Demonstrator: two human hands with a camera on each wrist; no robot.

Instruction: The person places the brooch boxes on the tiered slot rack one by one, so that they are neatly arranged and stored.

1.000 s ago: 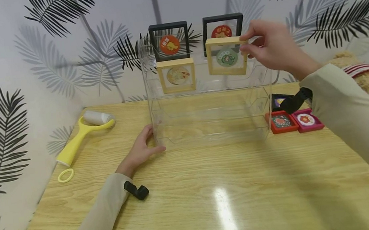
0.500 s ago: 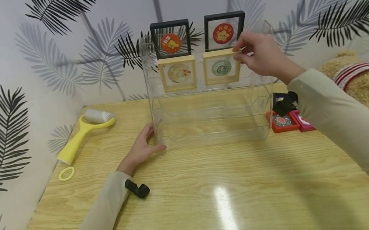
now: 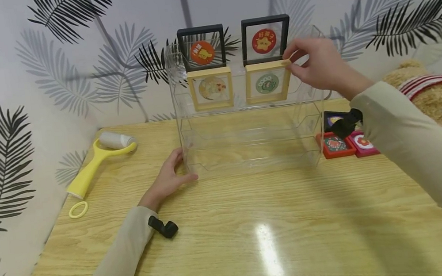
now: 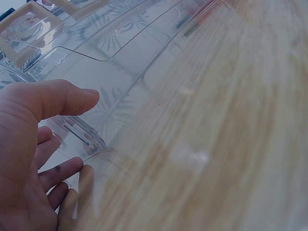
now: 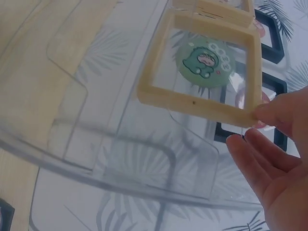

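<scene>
A clear acrylic display rack (image 3: 248,128) stands on the wooden table against the wall. In its upper tier, a yellow frame with a green cartoon disc (image 3: 266,82) leans at the right. My right hand (image 3: 315,64) pinches the upper right corner of this frame; the right wrist view shows the thumb against the frame's corner (image 5: 199,109). To its left is another yellow frame (image 3: 211,88), with two black frames (image 3: 201,48) behind. My left hand (image 3: 167,181) rests at the rack's lower left corner, thumb extended in front, relaxed fingers along the side panel.
A yellow-handled lint roller (image 3: 99,161) and a yellow ring (image 3: 78,210) lie at the left. Right of the rack are a red frame (image 3: 335,144), a magenta frame (image 3: 364,143) and a dark frame (image 3: 333,120). A teddy bear (image 3: 428,91) sits at the far right.
My right hand has lowered the yellow frame with the green disc and moved it slightly left, level with the other yellow frame. My left hand stays at the rack's corner.
</scene>
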